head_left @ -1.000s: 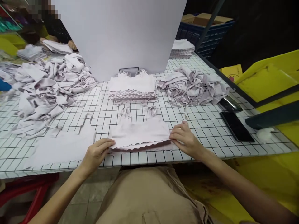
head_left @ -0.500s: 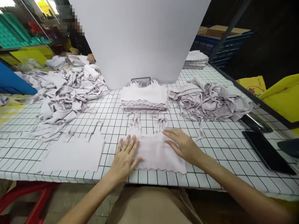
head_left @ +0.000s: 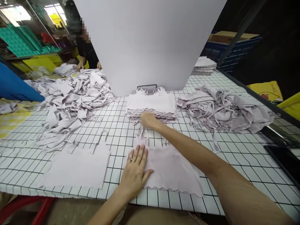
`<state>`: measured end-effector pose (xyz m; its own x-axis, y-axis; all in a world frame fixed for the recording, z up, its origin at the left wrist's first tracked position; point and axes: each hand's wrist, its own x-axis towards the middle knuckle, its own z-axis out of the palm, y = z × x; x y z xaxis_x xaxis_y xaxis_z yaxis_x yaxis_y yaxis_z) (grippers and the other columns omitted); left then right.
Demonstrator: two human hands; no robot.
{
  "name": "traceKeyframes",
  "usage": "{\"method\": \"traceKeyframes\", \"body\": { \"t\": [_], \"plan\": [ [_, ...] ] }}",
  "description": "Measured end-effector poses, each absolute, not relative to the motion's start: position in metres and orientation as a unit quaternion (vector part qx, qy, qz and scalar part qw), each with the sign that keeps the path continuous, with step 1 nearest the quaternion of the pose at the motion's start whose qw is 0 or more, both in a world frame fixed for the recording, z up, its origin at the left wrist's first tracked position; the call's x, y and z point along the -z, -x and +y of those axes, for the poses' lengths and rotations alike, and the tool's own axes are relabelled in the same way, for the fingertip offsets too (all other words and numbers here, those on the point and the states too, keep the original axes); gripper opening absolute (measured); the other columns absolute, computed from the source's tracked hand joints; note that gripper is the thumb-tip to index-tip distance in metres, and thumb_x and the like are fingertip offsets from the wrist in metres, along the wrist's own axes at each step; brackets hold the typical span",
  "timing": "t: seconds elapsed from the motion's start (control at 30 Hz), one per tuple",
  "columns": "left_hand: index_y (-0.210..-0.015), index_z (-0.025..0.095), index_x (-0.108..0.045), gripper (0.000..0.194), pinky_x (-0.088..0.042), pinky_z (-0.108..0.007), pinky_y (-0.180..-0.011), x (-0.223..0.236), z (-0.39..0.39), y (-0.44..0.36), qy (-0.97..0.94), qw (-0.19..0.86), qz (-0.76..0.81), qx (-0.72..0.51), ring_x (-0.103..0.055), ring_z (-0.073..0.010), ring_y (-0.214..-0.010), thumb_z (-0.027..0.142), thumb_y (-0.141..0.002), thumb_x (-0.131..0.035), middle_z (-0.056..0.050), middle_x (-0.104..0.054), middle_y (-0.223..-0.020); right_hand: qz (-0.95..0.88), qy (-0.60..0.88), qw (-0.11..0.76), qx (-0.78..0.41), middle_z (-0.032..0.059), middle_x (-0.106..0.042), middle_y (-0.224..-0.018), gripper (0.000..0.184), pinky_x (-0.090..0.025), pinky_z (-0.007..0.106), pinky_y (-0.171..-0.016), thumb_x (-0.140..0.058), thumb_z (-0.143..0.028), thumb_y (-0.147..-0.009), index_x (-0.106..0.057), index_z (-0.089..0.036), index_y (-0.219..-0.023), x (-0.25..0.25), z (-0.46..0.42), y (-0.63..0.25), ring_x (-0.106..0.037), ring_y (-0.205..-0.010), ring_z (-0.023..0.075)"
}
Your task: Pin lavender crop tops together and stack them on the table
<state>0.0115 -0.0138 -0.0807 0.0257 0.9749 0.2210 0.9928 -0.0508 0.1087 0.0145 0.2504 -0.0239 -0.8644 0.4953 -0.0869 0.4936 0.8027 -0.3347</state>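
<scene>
A pale lilac strappy top (head_left: 173, 170) lies flat near the front edge of the white grid-patterned table (head_left: 117, 125). My left hand (head_left: 137, 170) rests flat on its left side, fingers stretched out. My right hand (head_left: 148, 120) reaches across to the top's left strap just in front of a neat stack of folded tops (head_left: 153, 104); its fingers are closed, seemingly on the strap. A second flat top (head_left: 77, 165) lies to the left.
Loose heaps of the same tops lie at left (head_left: 72, 100) and right (head_left: 225, 107). A white board (head_left: 150, 40) stands behind the stack. A dark phone (head_left: 284, 161) lies at the right edge. Another person's hands (head_left: 90, 65) work at the far left.
My right hand left the top's right side and reached forward to the straps near the stack. My left hand stays flat on the top. The camera tilted up slightly.
</scene>
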Motion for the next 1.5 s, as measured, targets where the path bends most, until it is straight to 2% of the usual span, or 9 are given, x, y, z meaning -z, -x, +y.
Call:
{"method": "traceKeyframes", "body": {
  "t": [0.17, 0.33, 0.47, 0.6, 0.8, 0.9, 1.2, 1.37, 1.5],
  "plan": [
    [-0.161, 0.027, -0.008, 0.070, -0.035, -0.057, -0.119, 0.062, -0.006, 0.008, 0.668, -0.020, -0.698, 0.259, -0.018, -0.0285, -0.153, 0.041, -0.102, -0.043, -0.011, -0.027, -0.163, -0.947, 0.227, 0.086, -0.212, 0.0074, -0.073, -0.086, 0.012, -0.049, 0.026, -0.071, -0.055, -0.011, -0.085, -0.066, -0.015, -0.083, 0.008, 0.246, -0.026, -0.065, -0.077, 0.0168],
    [-0.153, 0.028, -0.037, 0.057, -0.029, -0.048, -0.123, 0.000, 0.048, 0.069, 0.487, -0.217, -0.649, 0.543, -0.031, -0.0260, -0.150, 0.046, -0.100, -0.047, -0.008, -0.036, -0.161, -0.956, 0.041, 0.219, -0.188, 0.0050, -0.071, -0.089, 0.017, -0.051, 0.027, -0.075, -0.049, -0.015, -0.095, -0.063, -0.018, -0.087, -0.012, 0.220, -0.054, -0.063, -0.082, 0.0155],
    [-0.118, 0.012, -0.069, 0.060, -0.042, -0.047, -0.109, -0.017, 0.079, 0.090, 0.402, -0.438, -0.581, 0.557, -0.066, -0.0296, -0.114, 0.063, -0.094, -0.050, -0.016, -0.075, -0.108, -0.928, -0.108, 0.355, -0.032, 0.0085, -0.071, -0.089, 0.021, -0.052, 0.031, -0.072, -0.046, -0.010, -0.097, -0.062, -0.016, -0.086, -0.018, 0.202, -0.072, -0.062, -0.082, 0.0184],
    [-0.090, 0.013, -0.072, 0.053, -0.050, -0.042, -0.092, -0.007, 0.068, 0.071, 0.346, -0.564, -0.514, 0.546, -0.069, -0.0221, -0.081, 0.064, -0.086, -0.062, -0.009, -0.072, -0.076, -0.905, -0.115, 0.410, 0.018, 0.0076, -0.072, -0.089, 0.017, -0.053, 0.030, -0.067, -0.050, -0.009, -0.096, -0.061, -0.018, -0.086, -0.017, 0.195, -0.085, -0.061, -0.077, 0.0173],
    [-0.090, 0.016, -0.074, 0.026, -0.045, -0.030, -0.095, 0.001, 0.052, 0.040, 0.321, -0.492, -0.479, 0.653, -0.062, -0.0156, -0.096, 0.039, -0.080, -0.080, -0.004, -0.071, -0.096, -0.875, -0.066, 0.468, -0.107, 0.0066, -0.073, -0.089, 0.014, -0.057, 0.030, -0.073, -0.053, -0.010, -0.093, -0.061, -0.020, -0.088, -0.008, 0.186, -0.090, -0.067, -0.084, 0.0172],
    [-0.098, 0.020, -0.071, 0.029, -0.047, -0.027, -0.088, 0.002, 0.054, 0.037, 0.290, -0.493, -0.459, 0.680, -0.063, -0.0120, -0.087, 0.032, -0.075, -0.084, 0.000, -0.070, -0.090, -0.860, -0.046, 0.480, -0.166, 0.0066, -0.074, -0.090, 0.015, -0.058, 0.032, -0.075, -0.055, -0.007, -0.090, -0.061, -0.020, -0.088, -0.005, 0.181, -0.092, -0.069, -0.086, 0.0175],
    [-0.080, 0.014, -0.076, 0.027, -0.054, -0.033, -0.084, 0.010, 0.036, 0.031, 0.253, -0.465, -0.535, 0.658, -0.067, -0.0151, -0.078, 0.036, -0.068, -0.088, -0.004, -0.072, -0.081, -0.840, -0.027, 0.501, -0.207, 0.0065, -0.074, -0.087, 0.016, -0.054, 0.036, -0.073, -0.057, -0.005, -0.087, -0.061, -0.020, -0.085, 0.001, 0.185, -0.097, -0.068, -0.081, 0.0188],
    [-0.106, 0.019, -0.073, 0.037, -0.052, -0.032, -0.091, 0.008, 0.043, 0.025, 0.292, -0.413, -0.524, 0.685, -0.068, -0.0165, -0.094, 0.033, -0.073, -0.085, -0.005, -0.074, -0.097, -0.843, -0.039, 0.499, -0.198, 0.0059, -0.074, -0.087, 0.016, -0.053, 0.036, -0.071, -0.057, -0.005, -0.086, -0.061, -0.020, -0.088, 0.005, 0.185, -0.094, -0.066, -0.079, 0.0187],
    [-0.084, 0.016, -0.074, 0.024, -0.051, -0.024, -0.075, 0.003, 0.055, 0.021, 0.323, -0.380, -0.536, 0.681, -0.062, -0.0112, -0.077, 0.029, -0.069, -0.087, -0.002, -0.070, -0.085, -0.852, -0.027, 0.488, -0.189, 0.0041, -0.073, -0.086, 0.015, -0.053, 0.037, -0.071, -0.056, -0.008, -0.087, -0.061, -0.022, -0.085, 0.005, 0.186, -0.092, -0.065, -0.078, 0.0185]
  ]
}}
